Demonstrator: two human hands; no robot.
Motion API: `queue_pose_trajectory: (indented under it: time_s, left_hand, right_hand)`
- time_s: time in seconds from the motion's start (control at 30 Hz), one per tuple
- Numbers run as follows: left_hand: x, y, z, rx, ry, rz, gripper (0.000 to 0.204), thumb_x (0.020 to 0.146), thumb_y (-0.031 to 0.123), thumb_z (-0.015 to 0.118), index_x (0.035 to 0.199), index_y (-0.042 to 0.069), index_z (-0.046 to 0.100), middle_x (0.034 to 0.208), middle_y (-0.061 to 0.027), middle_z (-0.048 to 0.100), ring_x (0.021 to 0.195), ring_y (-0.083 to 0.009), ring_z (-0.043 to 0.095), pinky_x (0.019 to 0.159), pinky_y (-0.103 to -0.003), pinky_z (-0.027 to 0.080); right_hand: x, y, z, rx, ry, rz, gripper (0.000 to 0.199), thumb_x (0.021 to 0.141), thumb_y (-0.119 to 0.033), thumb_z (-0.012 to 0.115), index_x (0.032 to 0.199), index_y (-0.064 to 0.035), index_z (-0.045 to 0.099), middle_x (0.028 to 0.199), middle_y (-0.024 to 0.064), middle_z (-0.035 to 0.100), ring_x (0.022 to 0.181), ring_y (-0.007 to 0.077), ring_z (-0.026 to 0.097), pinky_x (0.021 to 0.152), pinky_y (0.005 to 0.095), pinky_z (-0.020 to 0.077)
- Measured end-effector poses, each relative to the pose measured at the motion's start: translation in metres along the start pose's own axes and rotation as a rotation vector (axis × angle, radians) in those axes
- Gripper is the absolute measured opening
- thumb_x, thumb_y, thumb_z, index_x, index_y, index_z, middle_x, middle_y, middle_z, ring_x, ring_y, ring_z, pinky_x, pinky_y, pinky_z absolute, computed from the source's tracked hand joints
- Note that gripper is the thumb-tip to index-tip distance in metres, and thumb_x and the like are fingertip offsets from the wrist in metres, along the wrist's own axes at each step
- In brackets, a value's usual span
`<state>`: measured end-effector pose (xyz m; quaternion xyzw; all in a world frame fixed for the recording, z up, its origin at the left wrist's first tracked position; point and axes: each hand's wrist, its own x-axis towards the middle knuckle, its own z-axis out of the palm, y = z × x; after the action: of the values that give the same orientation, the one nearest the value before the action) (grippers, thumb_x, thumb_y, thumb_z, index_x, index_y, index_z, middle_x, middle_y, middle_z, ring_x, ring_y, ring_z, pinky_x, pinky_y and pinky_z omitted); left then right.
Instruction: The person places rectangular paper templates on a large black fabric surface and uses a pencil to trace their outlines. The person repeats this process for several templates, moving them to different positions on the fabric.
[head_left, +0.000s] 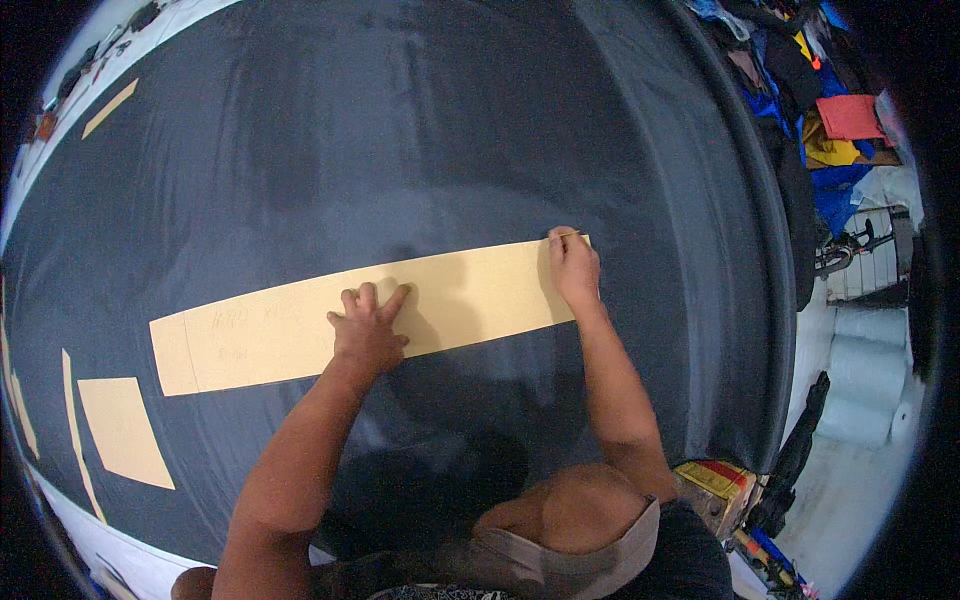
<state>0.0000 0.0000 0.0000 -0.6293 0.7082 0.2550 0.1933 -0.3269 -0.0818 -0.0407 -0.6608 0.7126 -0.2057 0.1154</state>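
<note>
A long tan paper pattern piece [480, 290] lies flat on dark cloth [420, 130], a little aslant, its right end farther from me. Fingers spread, my left hand [370, 330] presses down on the middle of it. At its far right corner, my right hand [574, 270] is closed in a pinch around a thin yellowish pencil-like stick [570, 234]. The stick's tip is close to the paper's edge; I cannot tell whether it touches. Faint handwriting and a line across the paper show near its left end.
Smaller tan paper pieces lie at left: a four-sided one [125, 430], a narrow strip [80, 440] and another strip [110, 108] farther off. Past the table's right edge are heaped coloured fabrics [850, 120], pale wrapped rolls [860, 375] and a box [715, 485].
</note>
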Motion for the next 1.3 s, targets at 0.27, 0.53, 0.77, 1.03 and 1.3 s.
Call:
queue_pose_trajectory:
  time_s: [0.27,0.53,0.77,1.03,1.3]
  left_hand:
    - [-0.001,-0.004,0.005,0.006,0.031,0.018,0.08,0.087,0.048,0.071,0.154,0.039,0.027,0.143,-0.0149,0.037,0.135,-0.0404,0.036,0.102,-0.068,0.043]
    - [0.001,-0.002,0.006,0.006,0.026,0.026,0.083,0.086,0.048,0.071,0.154,0.04,0.026,0.144,-0.0141,0.037,0.133,-0.0397,0.037,0.102,-0.069,0.042]
    - [0.001,-0.006,0.015,0.007,0.092,0.048,0.085,0.084,0.047,0.074,0.155,0.038,0.028,0.145,-0.0185,0.038,0.131,-0.0432,0.04,0.097,-0.069,0.044]
    - [0.0,-0.008,0.02,0.0,0.116,0.06,0.085,0.086,0.047,0.072,0.157,0.034,0.026,0.145,-0.0187,0.038,0.133,-0.0441,0.038,0.099,-0.07,0.041]
    - [-0.001,-0.007,0.025,0.032,0.09,0.033,0.073,0.09,0.05,0.064,0.154,0.029,0.037,0.146,-0.0157,0.037,0.138,-0.042,0.032,0.105,-0.071,0.036]
  right_hand:
    - [-0.014,-0.056,0.035,0.056,-0.078,-0.248,0.022,0.098,-0.021,0.057,0.103,-0.0036,0.07,0.101,0.0173,0.072,0.094,0.0374,0.069,0.084,0.0466,0.0522]
    - [-0.013,-0.052,0.029,0.02,-0.08,-0.226,0.023,0.097,-0.024,0.057,0.106,-0.0079,0.07,0.106,0.0124,0.072,0.102,0.0327,0.066,0.09,0.0475,0.0454]
    - [-0.027,-0.137,0.051,0.078,-0.338,-0.363,0.025,0.098,-0.023,0.055,0.106,-0.0074,0.072,0.108,0.0129,0.072,0.102,0.0326,0.066,0.092,0.0436,0.0445]
    - [-0.023,-0.126,0.058,0.083,-0.299,-0.395,0.024,0.097,-0.026,0.056,0.105,-0.01,0.072,0.106,0.0099,0.073,0.1,0.0322,0.065,0.088,0.0476,0.0442]
    - [-0.025,-0.189,0.083,0.064,-0.479,-0.514,0.025,0.097,-0.026,0.057,0.109,-0.0106,0.073,0.111,0.0073,0.073,0.102,0.0286,0.065,0.09,0.0435,0.0421]
